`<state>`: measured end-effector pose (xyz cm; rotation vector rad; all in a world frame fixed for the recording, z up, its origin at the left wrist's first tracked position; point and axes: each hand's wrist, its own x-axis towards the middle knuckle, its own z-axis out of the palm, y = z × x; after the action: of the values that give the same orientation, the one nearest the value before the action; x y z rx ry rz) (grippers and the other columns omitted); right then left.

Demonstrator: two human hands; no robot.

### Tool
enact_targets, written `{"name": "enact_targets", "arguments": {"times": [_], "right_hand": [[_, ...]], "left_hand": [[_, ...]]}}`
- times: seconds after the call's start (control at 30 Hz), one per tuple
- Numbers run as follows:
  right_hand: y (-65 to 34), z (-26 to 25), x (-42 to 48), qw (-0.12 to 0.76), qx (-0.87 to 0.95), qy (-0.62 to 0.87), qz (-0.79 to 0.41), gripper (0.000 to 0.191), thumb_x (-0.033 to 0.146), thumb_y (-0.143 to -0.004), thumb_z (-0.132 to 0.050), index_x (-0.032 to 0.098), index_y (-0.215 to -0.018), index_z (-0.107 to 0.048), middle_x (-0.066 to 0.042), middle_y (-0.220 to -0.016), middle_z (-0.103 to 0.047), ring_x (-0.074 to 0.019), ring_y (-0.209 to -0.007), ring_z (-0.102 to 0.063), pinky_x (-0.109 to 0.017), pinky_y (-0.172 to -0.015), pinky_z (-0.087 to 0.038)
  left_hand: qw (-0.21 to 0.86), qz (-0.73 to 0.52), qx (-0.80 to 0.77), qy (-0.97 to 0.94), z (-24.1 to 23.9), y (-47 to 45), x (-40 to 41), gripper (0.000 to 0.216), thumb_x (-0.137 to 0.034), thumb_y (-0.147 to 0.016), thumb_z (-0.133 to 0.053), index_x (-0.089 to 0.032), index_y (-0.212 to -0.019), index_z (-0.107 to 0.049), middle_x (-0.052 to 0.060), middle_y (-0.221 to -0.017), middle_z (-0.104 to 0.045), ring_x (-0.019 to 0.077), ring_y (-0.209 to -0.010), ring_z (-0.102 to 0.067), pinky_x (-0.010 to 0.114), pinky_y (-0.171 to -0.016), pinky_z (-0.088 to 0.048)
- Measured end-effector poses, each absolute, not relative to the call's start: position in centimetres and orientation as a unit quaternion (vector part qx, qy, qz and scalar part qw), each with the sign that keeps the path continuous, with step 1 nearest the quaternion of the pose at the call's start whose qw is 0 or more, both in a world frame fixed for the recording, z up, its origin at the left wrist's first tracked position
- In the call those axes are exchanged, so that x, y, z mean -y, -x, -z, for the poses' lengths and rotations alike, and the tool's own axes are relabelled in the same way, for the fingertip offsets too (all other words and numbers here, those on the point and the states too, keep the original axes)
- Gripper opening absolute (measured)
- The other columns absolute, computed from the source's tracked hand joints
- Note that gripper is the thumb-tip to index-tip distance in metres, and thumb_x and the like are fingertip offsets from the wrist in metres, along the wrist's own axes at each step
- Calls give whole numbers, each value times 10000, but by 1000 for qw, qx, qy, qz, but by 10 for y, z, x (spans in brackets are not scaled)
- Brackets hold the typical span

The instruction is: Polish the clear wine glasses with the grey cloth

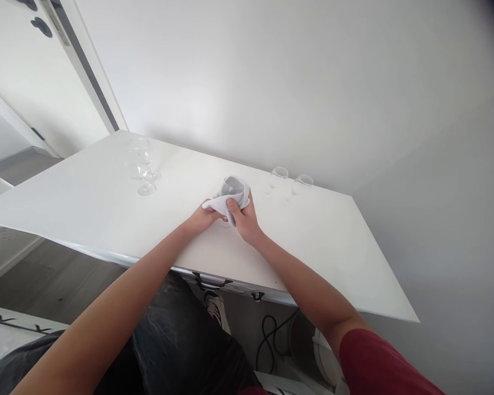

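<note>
In front of me, over the white tabletop, a stemmed glass [225, 221] is wrapped in a light grey cloth [226, 204]. Its rim shows at the top of the folds and its clear foot underneath, while the cloth covers most of the bowl. My left hand [206, 215] is closed around the lower left side of the glass; its fingertips are partly hidden by the cloth. From the right, my right hand [246, 218] grips the cloth against the glass, thumb on the near side and fingers behind.
Two clear stemmed glasses [147, 190] stand upright toward the left back of the white table [321, 247]. Another two [279, 173] stand near the wall on the right. Below the front edge are dark drawer handles [212, 282], a black cable [267, 343] and a bin-like container [323, 356].
</note>
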<state>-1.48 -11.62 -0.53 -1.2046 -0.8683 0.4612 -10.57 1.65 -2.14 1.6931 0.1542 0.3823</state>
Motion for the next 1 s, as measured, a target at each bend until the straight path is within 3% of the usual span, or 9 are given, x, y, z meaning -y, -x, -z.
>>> {"name": "enact_targets", "arguments": {"times": [0.13, 0.23, 0.33, 0.43, 0.53, 0.63, 0.7, 0.93, 1.0], "right_hand": [[8, 7, 113, 674, 445, 573, -140, 583, 582, -875, -741, 230, -1278, -509, -107, -1208, -649, -280, -1119, -625, -460, -1000, -545], [8, 10, 110, 670, 428, 590, -138, 569, 542, -889, -721, 204, -1298, -515, -123, -1241, -664, -293, -1172, -622, -458, -1059, -503], [9, 12, 109, 680, 393, 602, -145, 468, 487, -919, -686, 188, -1258, -564, -115, -1226, -680, -270, -1159, -633, -418, -1067, -487], [5, 10, 111, 710, 334, 603, -143, 415, 494, -889, -719, 210, -1171, -612, -77, -1154, -706, -239, -1096, -645, -372, -1012, -513], [-1, 8, 115, 730, 265, 571, -265, 425, 574, -832, -753, 223, -1042, -638, -50, -984, -721, -224, -927, -657, -338, -804, -563], [-4, 10, 118, 675, 232, 526, -463, 421, 582, -766, -804, 211, -851, -623, -31, -746, -659, -195, -698, -600, -307, -604, -510], [-2, 11, 118, 647, 240, 520, -504, 425, 578, -749, -817, 211, -793, -607, -22, -688, -623, -181, -641, -566, -304, -576, -484], [5, 10, 119, 563, 395, 697, -204, 397, 528, -834, -769, 217, -1057, -661, -35, -878, -684, -222, -836, -611, -351, -805, -492], [4, 10, 120, 572, 390, 680, -241, 398, 529, -840, -765, 217, -1062, -656, -36, -882, -687, -219, -835, -616, -345, -793, -502]], "left_hand": [[631, -185, -64, -751, 20, 105, -21, 233, -328, -786, -722, -150, -663, -635, 16, -674, -653, 131, -630, -555, 272, -608, -449], [619, -200, -89, -754, 24, 103, -24, 340, -328, -776, -710, -160, -561, -506, -17, -553, -521, 89, -542, -420, 253, -516, -330], [616, -212, -115, -750, 26, 102, -25, 341, -303, -761, -731, -162, -546, -506, -21, -530, -505, 101, -536, -441, 260, -517, -339], [656, -252, -90, -706, 24, 101, -26, 229, -332, -790, -785, -157, -741, -645, 50, -832, -728, 209, -801, -668, 309, -697, -506], [729, -327, -74, -597, 20, 101, -28, 339, -482, -848, -789, -219, -1014, -654, 94, -1258, -737, 260, -1178, -677, 368, -953, -536], [788, -291, -30, -542, 17, 102, -27, 521, -619, -903, -696, -237, -1250, -624, 149, -1364, -695, 291, -1266, -653, 430, -1002, -537], [795, -270, -6, -543, 15, 102, -25, 581, -624, -916, -679, -201, -1313, -634, 177, -1338, -702, 323, -1270, -651, 461, -1004, -539], [738, -332, -14, -588, 17, 101, -25, 527, -547, -919, -722, -221, -1329, -662, 143, -1283, -719, 294, -1255, -646, 445, -1026, -528], [741, -331, -10, -584, 17, 100, -25, 513, -547, -920, -720, -223, -1315, -669, 137, -1252, -726, 295, -1266, -636, 430, -1010, -535]]}}
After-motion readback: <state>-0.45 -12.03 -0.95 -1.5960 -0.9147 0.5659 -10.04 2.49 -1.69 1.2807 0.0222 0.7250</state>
